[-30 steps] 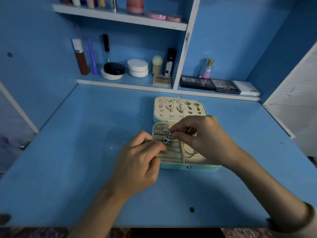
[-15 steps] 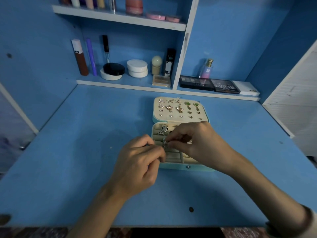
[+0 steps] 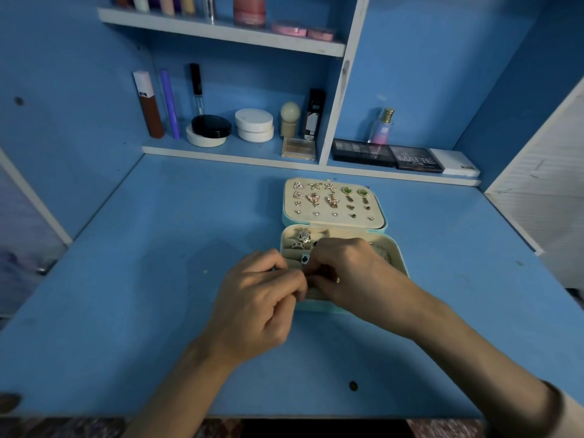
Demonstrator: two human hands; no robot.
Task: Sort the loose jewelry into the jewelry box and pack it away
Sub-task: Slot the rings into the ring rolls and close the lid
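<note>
Jewelry box [image 3: 335, 222] under left hand [image 3: 259, 298] and right hand [image 3: 350, 270] — curled fingers [image 3: 289, 278] over its ring rolls [image 3: 291, 255], hold unclear

Your left hand [image 3: 262, 308] comes in from the lower left with its back turned up and its fingers [image 3: 286, 279] curled inward. Your right hand [image 3: 350, 273] comes in from the lower right, the bare forearm slanting across, knuckles up and fingertips bent down toward the left ones. The fingertips of both hands meet, and anything pinched between them is hidden. A pale sleeve [image 3: 568, 415] covers your right arm near the elbow.
</note>
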